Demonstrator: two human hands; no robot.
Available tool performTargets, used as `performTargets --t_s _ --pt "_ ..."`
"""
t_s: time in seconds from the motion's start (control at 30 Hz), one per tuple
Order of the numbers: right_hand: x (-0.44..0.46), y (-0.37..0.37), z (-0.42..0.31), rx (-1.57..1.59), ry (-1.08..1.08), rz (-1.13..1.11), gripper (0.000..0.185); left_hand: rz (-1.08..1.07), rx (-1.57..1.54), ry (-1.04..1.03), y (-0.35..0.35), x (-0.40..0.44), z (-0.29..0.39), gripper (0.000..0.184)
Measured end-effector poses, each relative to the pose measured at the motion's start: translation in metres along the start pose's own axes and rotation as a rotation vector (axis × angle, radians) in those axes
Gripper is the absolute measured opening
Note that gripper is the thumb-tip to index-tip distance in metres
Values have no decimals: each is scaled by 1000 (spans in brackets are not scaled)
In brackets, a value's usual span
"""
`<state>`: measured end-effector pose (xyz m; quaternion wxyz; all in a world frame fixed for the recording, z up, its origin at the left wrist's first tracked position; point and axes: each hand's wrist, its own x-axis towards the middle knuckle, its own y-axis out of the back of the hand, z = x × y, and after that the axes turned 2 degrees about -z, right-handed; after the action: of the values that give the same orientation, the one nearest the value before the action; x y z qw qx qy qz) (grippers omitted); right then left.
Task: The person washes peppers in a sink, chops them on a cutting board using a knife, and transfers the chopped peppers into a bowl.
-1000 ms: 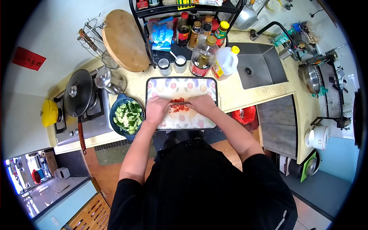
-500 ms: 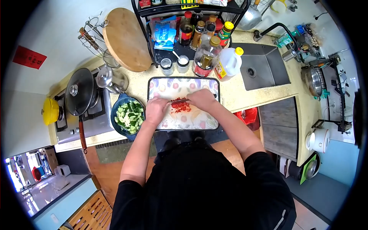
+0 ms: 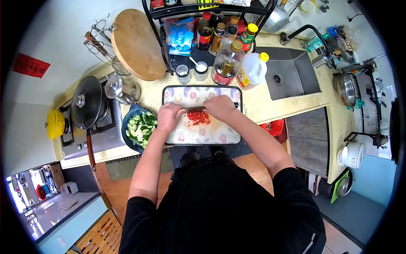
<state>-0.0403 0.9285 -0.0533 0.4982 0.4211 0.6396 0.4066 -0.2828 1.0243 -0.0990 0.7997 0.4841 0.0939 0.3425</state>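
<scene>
A knife (image 3: 193, 109) lies crosswise low over the patterned cutting board (image 3: 182, 136), both hands on it. Its handle is in my right hand (image 3: 220, 108), which is closed around it. At the other end, my left hand (image 3: 170, 117) pinches the blade near its tip. Finely chopped red pepper (image 3: 198, 118) is heaped just below the blade, with small bits scattered about on the board. Left of the board, close to my left forearm, stands a blue bowl (image 3: 125, 132) of cut green vegetable pieces (image 3: 142, 128) with some pale bits on top.
A lidded pan (image 3: 89, 103) and a yellow pot (image 3: 56, 123) are on the stove at left, beside a metal kettle (image 3: 122, 89). Behind the board are two glass jars (image 3: 183, 74), bottles (image 3: 228, 63) and a white jug (image 3: 254, 70). The sink (image 3: 292, 76) is at right.
Both hands have shifted slightly with the knife, up and to the left, toward the back edge of the chopped pepper. More of the red heap shows below the blade.
</scene>
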Motion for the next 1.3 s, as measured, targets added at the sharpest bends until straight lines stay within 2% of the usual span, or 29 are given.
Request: performTargets --t_s 0.2,0.43,0.47,0.6,0.7,0.77,0.83,0.93,1.03,1.13,1.17,1.3 --pt "8 -4 27 20 75 83 30 45 14 -6 10 13 18 15" --pt "3 -37 44 124 -56 80 37 42 113 -119 -1 40 27 13" --pt "1 -33 43 136 -62 72 36 28 175 -106 1 41 30 13" --pt "22 -13 36 29 39 3 31 43 38 7 -11 25 6 16" --pt "14 -20 30 26 37 76 30 -52 8 -13 -6 25 1 17" --pt "0 -31 30 60 -5 90 30 -59 104 -66 -5 27 14 16" --pt "-8 -36 31 107 -34 78 29 10 91 -70 -4 24 24 15" --pt "8 -29 28 15 41 96 31 114 33 -3 -20 3 7 14" --pt "4 -27 23 18 19 75 31 5 37 -32 -14 10 1 14" --pt "-14 -41 27 111 -56 112 28 32 117 -93 -1 22 29 13" --pt "-13 -43 25 101 -20 107 28 44 140 -104 -1 18 35 13" --pt "5 -13 17 -32 41 43 25 106 53 4 -18 -3 5 14"
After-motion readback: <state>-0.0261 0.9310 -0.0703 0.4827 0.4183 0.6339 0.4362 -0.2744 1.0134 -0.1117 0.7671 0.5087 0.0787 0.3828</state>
